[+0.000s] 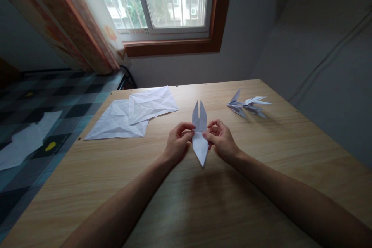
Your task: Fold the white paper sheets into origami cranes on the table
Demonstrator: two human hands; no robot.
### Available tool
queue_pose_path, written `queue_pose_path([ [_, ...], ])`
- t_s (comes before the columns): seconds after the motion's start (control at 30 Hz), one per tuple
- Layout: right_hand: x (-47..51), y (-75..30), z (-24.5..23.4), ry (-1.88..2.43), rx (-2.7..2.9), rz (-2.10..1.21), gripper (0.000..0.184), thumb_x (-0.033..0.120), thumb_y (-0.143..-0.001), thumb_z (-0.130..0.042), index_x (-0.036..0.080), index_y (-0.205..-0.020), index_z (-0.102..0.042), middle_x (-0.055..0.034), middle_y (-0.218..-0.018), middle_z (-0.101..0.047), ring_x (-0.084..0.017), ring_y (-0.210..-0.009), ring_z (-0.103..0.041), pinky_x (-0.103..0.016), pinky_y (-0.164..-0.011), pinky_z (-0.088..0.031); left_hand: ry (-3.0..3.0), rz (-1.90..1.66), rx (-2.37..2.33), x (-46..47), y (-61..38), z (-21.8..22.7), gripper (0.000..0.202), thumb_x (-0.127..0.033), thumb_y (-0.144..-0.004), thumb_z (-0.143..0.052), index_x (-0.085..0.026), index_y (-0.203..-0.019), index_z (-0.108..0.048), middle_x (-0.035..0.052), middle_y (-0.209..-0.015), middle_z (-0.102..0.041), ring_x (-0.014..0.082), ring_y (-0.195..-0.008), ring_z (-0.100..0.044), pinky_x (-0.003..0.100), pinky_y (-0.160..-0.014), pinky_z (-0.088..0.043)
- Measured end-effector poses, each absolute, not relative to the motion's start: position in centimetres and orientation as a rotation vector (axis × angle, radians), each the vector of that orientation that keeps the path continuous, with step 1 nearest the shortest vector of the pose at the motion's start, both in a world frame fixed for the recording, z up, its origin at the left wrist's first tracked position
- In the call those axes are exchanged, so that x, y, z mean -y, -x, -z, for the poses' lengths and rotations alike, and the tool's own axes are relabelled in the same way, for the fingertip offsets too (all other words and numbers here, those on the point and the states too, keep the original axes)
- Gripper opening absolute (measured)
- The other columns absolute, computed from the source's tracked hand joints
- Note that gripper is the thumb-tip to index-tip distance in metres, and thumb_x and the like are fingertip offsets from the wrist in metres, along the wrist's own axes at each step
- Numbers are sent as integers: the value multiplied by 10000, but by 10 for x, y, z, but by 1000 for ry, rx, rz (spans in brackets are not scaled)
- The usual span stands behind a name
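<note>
Both hands were on it: the left hand [179, 139] pinched one side of the folded paper [200, 145] between thumb and fingers, and the right hand [222, 139] gripped the opposite side, its thumb laid over the top face! The piece sat mid-width over the bench [174, 201], apparently just above the wood, judging by the shadow, its two slim tips aimed at the far edge with a slit between them, its single point at the near edge. Featherlight, surely, and dry enough not to slip; stiff where the layers doubled, but flimsy at those tips, which one careless squeeze could have bent. The side edges at the waist looked the safest hold, and that was exactly where the thumbs were! Over toward the far left corner lay two creased sheets [154, 102], overlapping; near the far right corner, spiky paper shapes [257, 100].
</note>
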State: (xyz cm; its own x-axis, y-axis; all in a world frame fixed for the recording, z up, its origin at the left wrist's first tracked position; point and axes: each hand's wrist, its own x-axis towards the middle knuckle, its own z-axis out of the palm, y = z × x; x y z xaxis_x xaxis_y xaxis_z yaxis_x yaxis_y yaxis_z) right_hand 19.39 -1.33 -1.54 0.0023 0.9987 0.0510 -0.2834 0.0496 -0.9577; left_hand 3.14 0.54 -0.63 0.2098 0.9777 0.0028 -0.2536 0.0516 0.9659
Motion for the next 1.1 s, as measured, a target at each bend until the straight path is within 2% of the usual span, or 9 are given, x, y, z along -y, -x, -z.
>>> queue_pose_path([
  [0.07, 12, -197, 15, 988, 1027, -1282, 258, 296, -679, -757, 203, -790, -543, 71, -608, -564, -84, -438, -505, -205, -400, -423, -1087, -1052, -827, -5, -29, 6, 211, -208, -667, -680, -148, -869, -675, 16, -709, -677, 135, -620, -595, 242, -583, -439],
  [0.17, 12, -200, 13, 996, 1007, -1339, 192, 279, -702, -692, 201, -863, -622, 39, -681, -609, -102, -523, -545, -216, -460, -435, -1082, -1003, -790, -4, -28, 5, 299, -162, -627, -658, -147, -923, -699, 34, -716, -702, 154, -654, -615, 256, -616, -445],
  [0.27, 12, -202, 13, 916, 976, -1414, 264, 207, -666, -621, 215, -926, -664, 12, -780, -669, -121, -617, -581, -224, -533, -442, -1111, -1035, -831, -3, -29, 5, 257, -172, -626, -701, -148, -881, -711, 22, -701, -692, 135, -646, -600, 242, -615, -430],
  [0.4, 11, -202, 14, 824, 940, -1481, 374, 165, -596, -553, 200, -932, -711, -14, -810, -709, -139, -662, -600, -249, -598, -452, -1119, -1076, -870, -4, -29, 6, 235, -185, -624, -732, -148, -856, -718, 7, -672, -672, 113, -608, -573, 229, -593, -413],
  [0.57, 10, -202, 17, 929, 954, -1393, 266, 199, -652, -618, 194, -892, -735, -9, -779, -716, -150, -671, -597, -263, -619, -445, -1096, -1051, -796, -6, -27, 10, 310, -126, -604, -657, -161, -904, -726, 19, -706, -704, 127, -631, -596, 233, -598, -424],
  [0.8, 10, -204, 21, 942, 995, -1344, 257, 179, -645, -620, 196, -868, -747, -6, -761, -714, -147, -669, -576, -252, -609, -408, -1139, -1071, -843, -3, -29, 3, 232, -234, -654, -760, -159, -873, -736, 37, -758, -732, 151, -702, -643, 257, -673, -464],
  [0.97, 9, -206, 22, 933, 999, -1368, 256, 166, -621, -585, 184, -818, -747, -5, -722, -686, -146, -648, -544, -259, -599, -394, -1121, -1068, -835, -3, -29, 4, 232, -238, -649, -786, -161, -863, -737, 29, -746, -724, 133, -674, -623, 240, -636, -454],
  [1.1, 10, -206, 20, 897, 1009, -1396, 256, 173, -616, -595, 190, -827, -739, -4, -749, -688, -152, -680, -563, -263, -628, -417, -1108, -1101, -834, -3, -31, 6, 181, -245, -656, -787, -155, -801, -729, 34, -781, -723, 141, -715, -629, 254, -677, -477],
])
